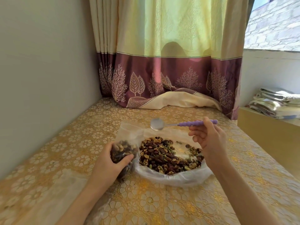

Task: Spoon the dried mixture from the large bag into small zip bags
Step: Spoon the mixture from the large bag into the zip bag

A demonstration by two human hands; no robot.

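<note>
A large clear bag lies open on the table, its mouth spread wide over a heap of dried nuts and fruit. Just left of it, my left hand grips a small zip bag that is partly filled with the mixture; the bag's open top stands up above my fingers. My right hand pinches the purple beaded handle of a metal spoon. The spoon's bowl is empty and hovers above the far edge of the large bag, near the small bag's mouth.
A gold floral tablecloth covers the table. More clear plastic lies flat at the near left. A wall runs along the left side. A curtain drapes onto the table's far end. Folded cloths are stacked on a ledge at right.
</note>
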